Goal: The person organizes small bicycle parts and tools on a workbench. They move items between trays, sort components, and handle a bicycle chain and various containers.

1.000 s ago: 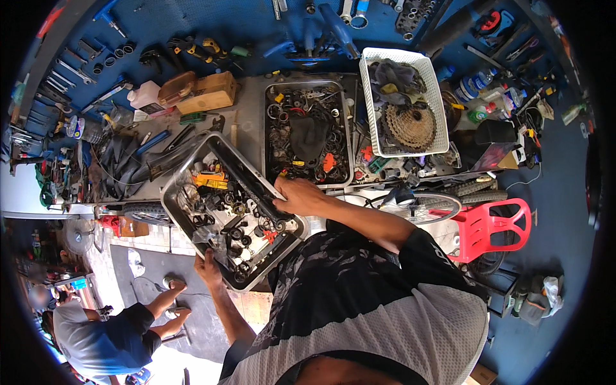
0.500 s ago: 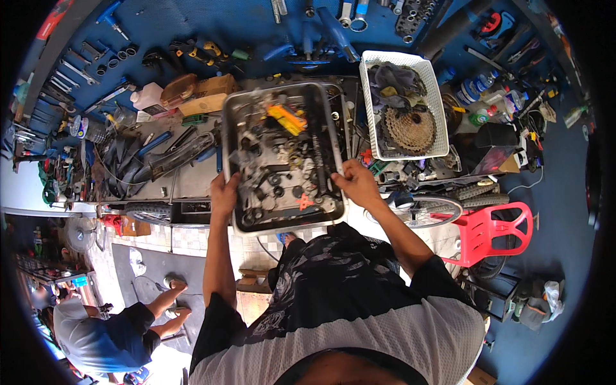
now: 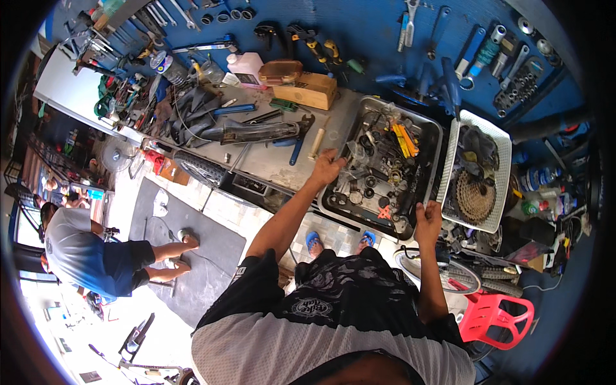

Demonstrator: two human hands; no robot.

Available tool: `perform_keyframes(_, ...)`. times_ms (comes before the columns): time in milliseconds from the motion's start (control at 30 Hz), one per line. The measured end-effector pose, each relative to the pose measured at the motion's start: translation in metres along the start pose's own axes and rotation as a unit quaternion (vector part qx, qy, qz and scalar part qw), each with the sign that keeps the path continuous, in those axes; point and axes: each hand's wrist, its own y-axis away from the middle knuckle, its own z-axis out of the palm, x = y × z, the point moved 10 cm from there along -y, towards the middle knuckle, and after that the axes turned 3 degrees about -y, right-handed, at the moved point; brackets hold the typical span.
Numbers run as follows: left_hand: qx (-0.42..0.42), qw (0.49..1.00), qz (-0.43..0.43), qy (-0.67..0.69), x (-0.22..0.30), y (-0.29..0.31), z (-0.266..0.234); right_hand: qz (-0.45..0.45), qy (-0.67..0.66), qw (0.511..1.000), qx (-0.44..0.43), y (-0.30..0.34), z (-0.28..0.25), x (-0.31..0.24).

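A dark metal tray (image 3: 360,222) full of small loose parts sits on the workbench, directly in front of me. Inside it are a yellow-orange item (image 3: 404,140) and a small orange star-like piece (image 3: 384,212). My left hand (image 3: 328,168) is closed on the tray's left rim. At the near right corner, my right hand (image 3: 428,221) grips the opposite rim. Just right of the tray stands a white plastic basket (image 3: 450,159), holding a large bicycle cassette (image 3: 475,197) and dark rags (image 3: 476,144).
Left of the tray lie an adjustable wrench (image 3: 298,142), a hammer-like tool (image 3: 317,142) and a dark bicycle frame part (image 3: 260,132). A cardboard box (image 3: 314,90) stands behind. A red chair (image 3: 494,317) is at lower right. Another person (image 3: 86,250) bends over at left.
The tray has gone from being held up in front of me to a place beside the white basket, both hands still at its rims. My view has turned left.
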Motion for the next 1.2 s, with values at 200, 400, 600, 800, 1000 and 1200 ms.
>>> perform_keyframes(200, 0.010, 0.996, -0.065, -0.054, 0.027, 0.011, -0.004, 0.092, 0.092, 0.987, -0.095, 0.010, 0.010, -0.012)
perform_keyframes(400, -0.034, 0.988, -0.096, -0.113, -0.008, -0.001, 0.006, 0.209, -0.039, 0.974, -0.084, 0.008, 0.017, 0.020)
perform_keyframes(600, -0.046, 0.980, -0.136, -0.137, -0.005, 0.005, 0.005, 0.181, -0.056, 0.974, -0.123, 0.003, 0.026, 0.017)
perform_keyframes(800, -0.011, 0.980, -0.148, -0.131, -0.024, 0.027, -0.038, 0.233, -0.002, 0.954, -0.188, 0.010, 0.048, 0.006)
perform_keyframes(1000, 0.068, 0.984, -0.161, -0.033, -0.015, 0.089, -0.109, 0.190, -0.068, 0.952, -0.230, 0.021, 0.106, -0.034)
perform_keyframes(1200, 0.156, 0.973, -0.168, 0.042, -0.033, 0.175, -0.176, 0.087, -0.046, 0.930, -0.353, 0.040, 0.159, -0.076)
